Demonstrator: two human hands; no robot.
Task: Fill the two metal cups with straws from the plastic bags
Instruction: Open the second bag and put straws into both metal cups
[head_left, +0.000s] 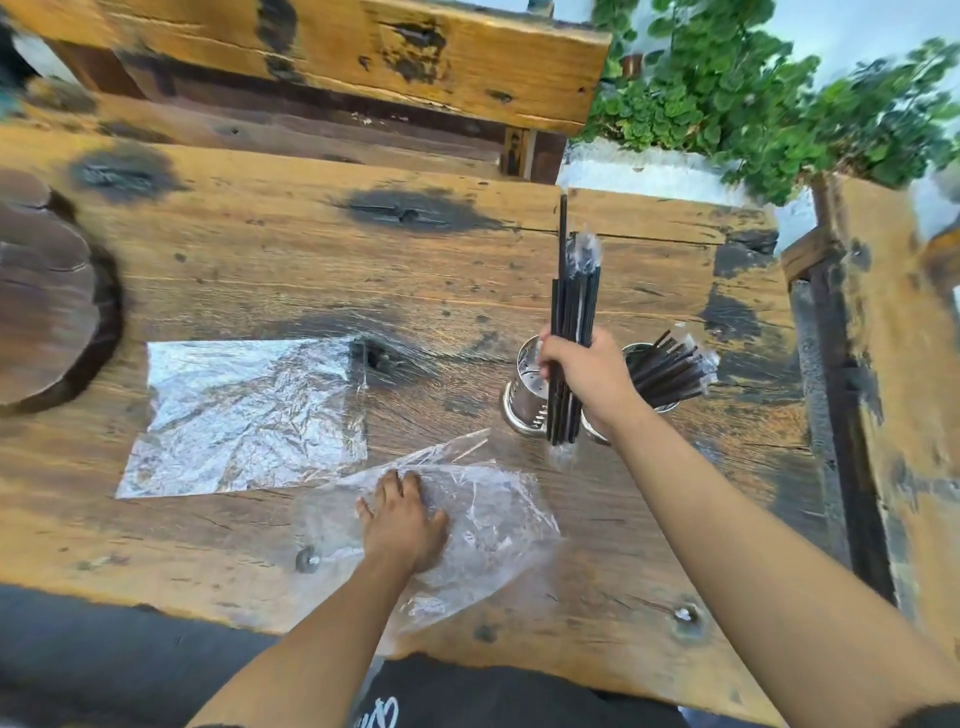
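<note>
My right hand (587, 371) grips a bundle of black wrapped straws (574, 296) upright, above and between the two metal cups. The left metal cup (524, 389) holds no straws that I can see. The right metal cup (636, 358), partly hidden behind my wrist, holds several black straws (675, 366) leaning right. My left hand (402, 519) lies flat, fingers spread, on a crumpled clear plastic bag (498, 519) near the front edge of the table. A second, flattened plastic bag (244, 415) lies to the left.
The wooden table (260, 249) has dark knots and metal bolts (685, 616). A round wooden piece (41, 291) sits at the left edge. A wooden bench (363, 47) stands behind the table, green plants (753, 93) at the back right, and a wooden post (878, 338) on the right.
</note>
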